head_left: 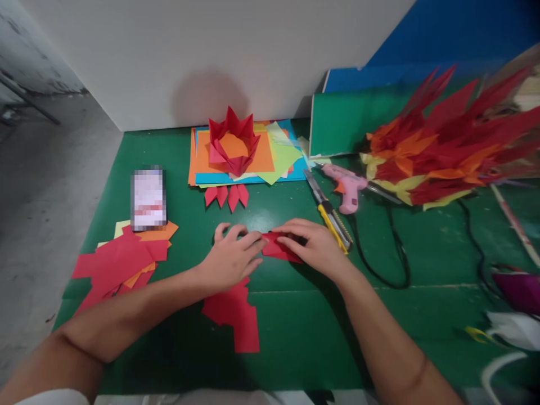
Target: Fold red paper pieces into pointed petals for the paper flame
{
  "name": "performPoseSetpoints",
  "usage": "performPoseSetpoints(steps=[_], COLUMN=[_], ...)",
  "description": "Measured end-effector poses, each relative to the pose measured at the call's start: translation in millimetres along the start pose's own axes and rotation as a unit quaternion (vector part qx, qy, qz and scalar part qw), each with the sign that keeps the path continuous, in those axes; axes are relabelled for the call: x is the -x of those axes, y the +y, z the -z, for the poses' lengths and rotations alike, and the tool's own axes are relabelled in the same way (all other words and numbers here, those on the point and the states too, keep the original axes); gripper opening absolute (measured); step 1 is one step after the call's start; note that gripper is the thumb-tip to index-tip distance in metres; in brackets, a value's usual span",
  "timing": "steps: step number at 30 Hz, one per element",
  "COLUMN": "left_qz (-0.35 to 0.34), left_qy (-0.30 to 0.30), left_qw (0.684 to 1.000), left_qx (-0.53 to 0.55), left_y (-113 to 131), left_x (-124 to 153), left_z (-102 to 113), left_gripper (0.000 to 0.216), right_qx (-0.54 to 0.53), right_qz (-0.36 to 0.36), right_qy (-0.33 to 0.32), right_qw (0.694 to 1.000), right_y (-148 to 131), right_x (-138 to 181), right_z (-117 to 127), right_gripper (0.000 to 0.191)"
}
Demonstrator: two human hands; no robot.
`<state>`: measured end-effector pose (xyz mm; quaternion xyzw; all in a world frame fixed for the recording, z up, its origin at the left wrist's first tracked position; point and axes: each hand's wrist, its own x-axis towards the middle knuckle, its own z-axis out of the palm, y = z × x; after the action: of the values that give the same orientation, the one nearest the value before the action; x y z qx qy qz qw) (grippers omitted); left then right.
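Observation:
A small piece of folded red paper lies on the green table at the middle. My right hand grips it from the right, thumb in front and fingers along its far edge. From the left, my left hand reaches to the paper's left corner. One fingertip touches or nearly touches it there, while the other fingers are bent and spread apart. Below the left wrist are loose red paper pieces. Several small folded red petals lie beyond my hands.
Behind stands a red folded-paper ring on stacked coloured sheets. A yellow utility knife and pink glue gun with its cord lie right, near a red-orange paper flower. Leftward are a phone and red scraps.

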<state>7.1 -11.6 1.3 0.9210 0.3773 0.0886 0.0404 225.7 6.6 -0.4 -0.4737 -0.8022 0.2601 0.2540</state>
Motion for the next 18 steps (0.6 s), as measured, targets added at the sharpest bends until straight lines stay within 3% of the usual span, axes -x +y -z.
performPoseSetpoints(steps=[6, 13, 18], left_qz=[0.0, 0.0, 0.005], left_qy=[-0.006, 0.006, 0.005], left_qw=[1.0, 1.0, 1.0], left_qx=[-0.016, -0.014, 0.006], left_y=[1.5, 3.3, 3.6], left_x=[-0.1, 2.4, 1.9], left_z=[2.8, -0.4, -1.6], left_gripper=[0.03, 0.028, 0.029], right_qx=[0.041, 0.037, 0.046], right_qz=[0.005, 0.073, 0.062], right_qy=[-0.003, 0.0, 0.0], right_qw=[0.999, 0.997, 0.997], right_y=[-4.8, -0.7, -2.3], right_x=[0.2, 0.7, 1.1], right_z=[-5.1, -5.5, -4.2], right_gripper=[0.012, 0.01, 0.011])
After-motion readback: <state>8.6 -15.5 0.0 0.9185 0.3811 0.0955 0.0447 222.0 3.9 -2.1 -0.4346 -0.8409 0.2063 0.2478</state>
